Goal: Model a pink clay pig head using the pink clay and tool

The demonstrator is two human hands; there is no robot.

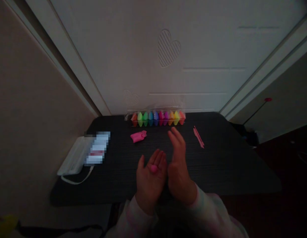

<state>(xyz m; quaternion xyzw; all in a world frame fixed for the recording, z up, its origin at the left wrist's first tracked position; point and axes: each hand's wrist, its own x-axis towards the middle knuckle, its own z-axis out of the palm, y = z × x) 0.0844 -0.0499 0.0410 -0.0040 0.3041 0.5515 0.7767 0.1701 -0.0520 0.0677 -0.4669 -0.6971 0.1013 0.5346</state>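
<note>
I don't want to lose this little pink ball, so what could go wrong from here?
The pink ball lies on the open palm of the left hand with no closed grip around it, so a tilt could roll it off. The right hand, raised close beside the left, might knock it away. The picture looks dim, so if it fell past the dark table, it could be hard to spot.

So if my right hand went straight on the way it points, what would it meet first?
Probably the row of coloured packets, though how high your right hand is above the table is unclear.
</note>
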